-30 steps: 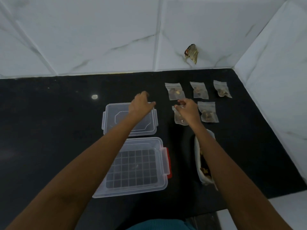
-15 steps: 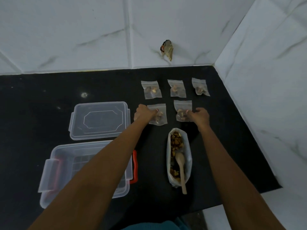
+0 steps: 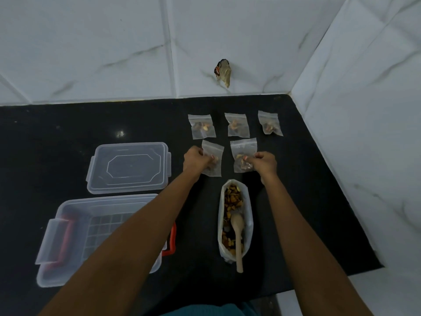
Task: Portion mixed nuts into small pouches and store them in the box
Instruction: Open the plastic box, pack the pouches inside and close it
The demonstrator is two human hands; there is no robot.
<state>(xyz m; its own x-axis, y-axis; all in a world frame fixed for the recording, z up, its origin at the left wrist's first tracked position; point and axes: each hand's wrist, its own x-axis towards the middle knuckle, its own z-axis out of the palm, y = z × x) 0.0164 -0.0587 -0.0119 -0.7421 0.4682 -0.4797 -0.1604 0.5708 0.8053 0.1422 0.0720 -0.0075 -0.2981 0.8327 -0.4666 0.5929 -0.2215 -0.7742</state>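
Left hand [image 3: 196, 161] fingers pinch left front pouch [image 3: 216, 148]; right hand [image 3: 264, 164] fingers pinch right front pouch [image 3: 243, 147]. Both pouches on desk [image 3: 45, 144]. Open box [image 3: 102, 199] near-left, apart.

Five clear nut pouches [image 3: 237, 127] lying flat; box [image 3: 100, 233] open, seemingly empty.

The left arm [image 3: 136, 236] and right arm [image 3: 296, 224] stretch forward, bare and almost parallel. The left hand [image 3: 196, 159], fingers curled, pinches the left edge of a nut pouch [image 3: 215, 150]. The right hand [image 3: 263, 161], knuckles up, pinches the lower right corner of a second nut pouch [image 3: 242, 148].
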